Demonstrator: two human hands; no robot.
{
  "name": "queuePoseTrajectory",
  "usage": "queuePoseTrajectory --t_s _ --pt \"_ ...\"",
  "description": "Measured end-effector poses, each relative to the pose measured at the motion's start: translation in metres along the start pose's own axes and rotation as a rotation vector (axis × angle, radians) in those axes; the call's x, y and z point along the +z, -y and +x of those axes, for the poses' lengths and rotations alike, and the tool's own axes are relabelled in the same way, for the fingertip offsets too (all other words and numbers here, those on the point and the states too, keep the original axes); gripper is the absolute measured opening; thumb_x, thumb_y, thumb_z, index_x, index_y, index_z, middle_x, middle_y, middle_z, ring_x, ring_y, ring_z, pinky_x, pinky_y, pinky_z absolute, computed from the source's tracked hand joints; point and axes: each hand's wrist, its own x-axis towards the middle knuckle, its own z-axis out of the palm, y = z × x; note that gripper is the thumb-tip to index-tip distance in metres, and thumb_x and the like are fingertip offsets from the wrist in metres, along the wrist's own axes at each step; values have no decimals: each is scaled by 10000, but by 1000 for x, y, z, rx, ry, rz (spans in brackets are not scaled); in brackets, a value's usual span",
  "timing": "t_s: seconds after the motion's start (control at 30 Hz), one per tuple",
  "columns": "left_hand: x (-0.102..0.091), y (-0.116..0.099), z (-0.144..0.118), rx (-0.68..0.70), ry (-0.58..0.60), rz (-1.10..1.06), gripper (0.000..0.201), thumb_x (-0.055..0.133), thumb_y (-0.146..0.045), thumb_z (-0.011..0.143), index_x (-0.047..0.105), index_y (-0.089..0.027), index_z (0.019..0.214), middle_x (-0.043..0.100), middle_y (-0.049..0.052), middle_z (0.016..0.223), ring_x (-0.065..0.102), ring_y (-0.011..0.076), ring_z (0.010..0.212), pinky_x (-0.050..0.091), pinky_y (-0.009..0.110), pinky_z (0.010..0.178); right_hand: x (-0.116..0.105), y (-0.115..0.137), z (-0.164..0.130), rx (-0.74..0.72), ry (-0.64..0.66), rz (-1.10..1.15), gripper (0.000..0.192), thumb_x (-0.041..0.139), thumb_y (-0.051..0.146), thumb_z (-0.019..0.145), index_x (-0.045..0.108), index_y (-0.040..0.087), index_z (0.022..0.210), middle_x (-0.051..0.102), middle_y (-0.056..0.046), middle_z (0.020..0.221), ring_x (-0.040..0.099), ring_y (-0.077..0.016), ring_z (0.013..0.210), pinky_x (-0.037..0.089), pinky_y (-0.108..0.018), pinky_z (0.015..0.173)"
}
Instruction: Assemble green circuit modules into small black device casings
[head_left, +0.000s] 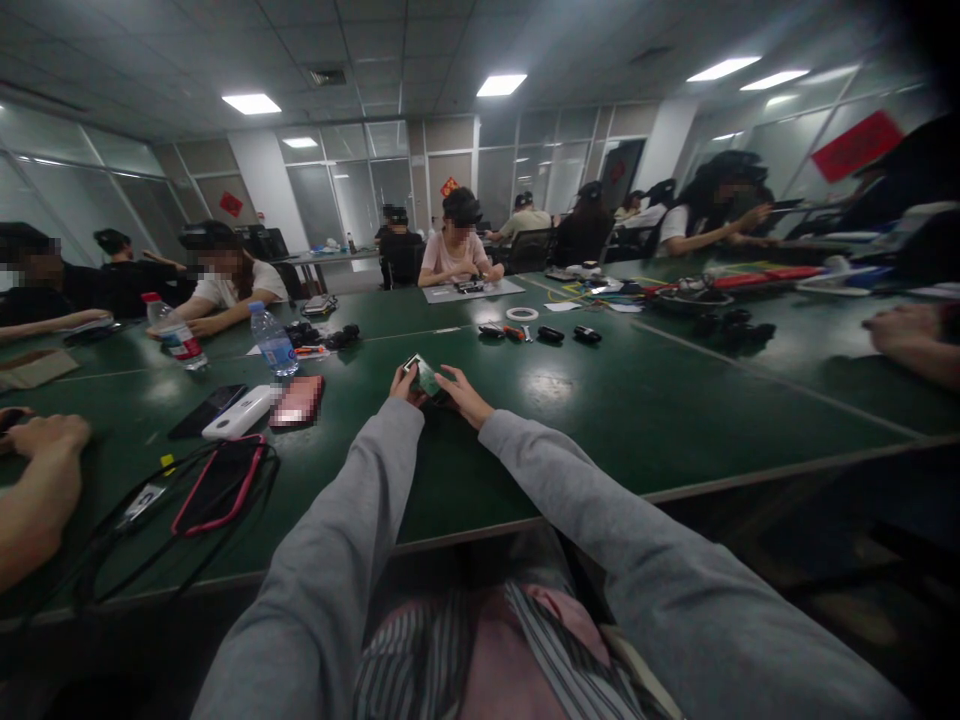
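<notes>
Just above the green table, my left hand (407, 386) is closed around the left side of a phone (425, 377), with the thumb along its edge. The phone is tilted, and its shiny face looks greenish with a pale patch at the upper left. From the other side, my right hand (466, 398) grips the phone's right edge, its thumb and fingers bent around it. My fingers cover parts of the phone's sides, and its underside is hidden.
Left of my arms lie a pink-rimmed phone (221, 487) with black cables, a white power bank (241, 412) and a pink case (298, 401). Two bottles stand behind, one a water bottle (274, 342). Ahead are a tape roll (522, 314) and black devices (550, 335). Other people sit around.
</notes>
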Motion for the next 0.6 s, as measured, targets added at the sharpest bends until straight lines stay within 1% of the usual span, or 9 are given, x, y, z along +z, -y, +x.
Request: queuePoseTrajectory --t_s 0.13,0.2,0.3,0.37,0.43,0.5,0.57,0.6 --pt "0 3 6 63 22 -70 330 681 -357 750 563 -265 1044 606 1 860 567 91 634 443 188 542 1 8 -2 98 73 229 432 608 432 832 469 228 1186 630 -42 1035 643 -141 829 570 -320 745" --pt "1 3 6 53 13 -64 333 675 -355 758 570 -258 1060 615 13 871 572 103 660 447 194 545 -1 13 -4 154 134 315 379 570 464 855 518 197 1118 644 -60 1008 648 -150 817 578 -315 720" --pt "5 1 3 49 13 -58 341 656 -366 779 578 -257 1092 625 27 907 588 115 705 442 195 547 -5 19 -3 247 217 409 369 497 487 891 552 168 1068 655 -76 955 648 -158 810 577 -290 666" --pt "11 -1 -3 47 18 -74 370 643 -371 793 565 -273 1141 634 29 934 604 123 739 461 208 579 -4 19 -1 255 180 425 320 511 448 888 548 182 1061 650 -60 949 639 -150 810 566 -265 632" --pt "18 -5 -11 15 11 -112 429 623 -398 810 533 -281 1212 646 40 956 625 148 790 499 250 647 0 17 2 215 89 393 297 553 411 862 521 224 1090 635 -29 966 627 -141 813 553 -254 611" --pt "24 -9 -19 -73 33 -154 491 575 -466 829 520 -229 1255 657 83 953 640 196 850 526 317 717 6 12 5 160 -5 316 362 591 405 825 477 270 1141 618 -5 987 620 -139 818 543 -258 615" --pt "28 -12 -24 -161 60 -166 551 524 -536 837 537 -167 1246 663 120 929 644 245 884 536 375 749 14 8 7 82 -85 205 445 619 407 793 443 288 1184 603 0 1006 613 -138 841 538 -272 674" --pt "28 -13 -26 -183 65 -157 575 508 -565 833 549 -152 1231 665 128 916 646 262 891 538 394 753 17 6 8 32 -117 141 475 627 406 781 435 285 1198 596 -3 1008 608 -136 853 533 -280 720"
